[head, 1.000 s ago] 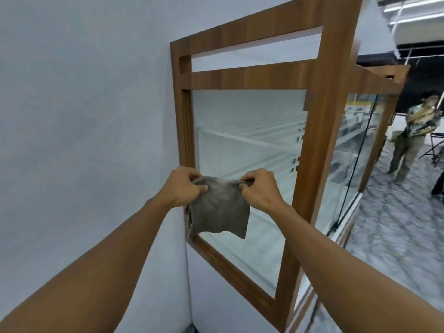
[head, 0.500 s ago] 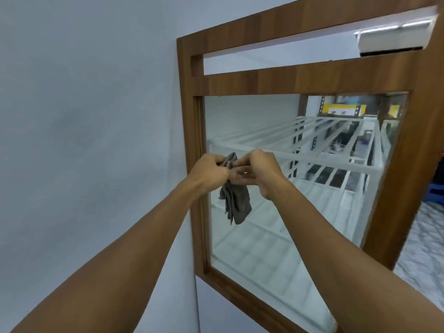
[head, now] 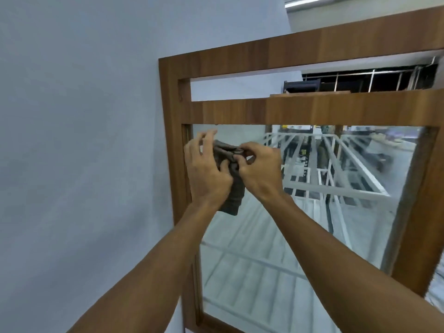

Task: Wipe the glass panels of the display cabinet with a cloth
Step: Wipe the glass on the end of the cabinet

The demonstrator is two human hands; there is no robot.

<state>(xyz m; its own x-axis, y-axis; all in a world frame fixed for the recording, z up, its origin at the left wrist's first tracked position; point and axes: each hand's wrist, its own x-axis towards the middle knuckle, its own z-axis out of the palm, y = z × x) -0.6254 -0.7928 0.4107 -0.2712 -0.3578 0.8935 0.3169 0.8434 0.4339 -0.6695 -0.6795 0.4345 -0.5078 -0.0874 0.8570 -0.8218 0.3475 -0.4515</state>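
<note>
A grey cloth (head: 234,193), folded into a narrow bundle, hangs in front of the upper left corner of the cabinet's glass panel (head: 300,236). My left hand (head: 206,169) holds the cloth with thumb and palm, its fingers spread upward. My right hand (head: 260,169) pinches the cloth's top edge from the right. The panel sits in a brown wooden frame (head: 173,164). White wire shelves (head: 336,188) show through the glass.
A pale wall (head: 84,140) meets the cabinet's left side. Above the glass runs a wooden crossbar (head: 312,109) with an open slot over it. Dark racks (head: 360,80) show through that slot. The frame's right post (head: 420,212) bounds the panel.
The cloth went from spread between my hands to bunched, and is now folded narrow. My hands rose toward the panel's upper left corner, and my view turned to face the panel.
</note>
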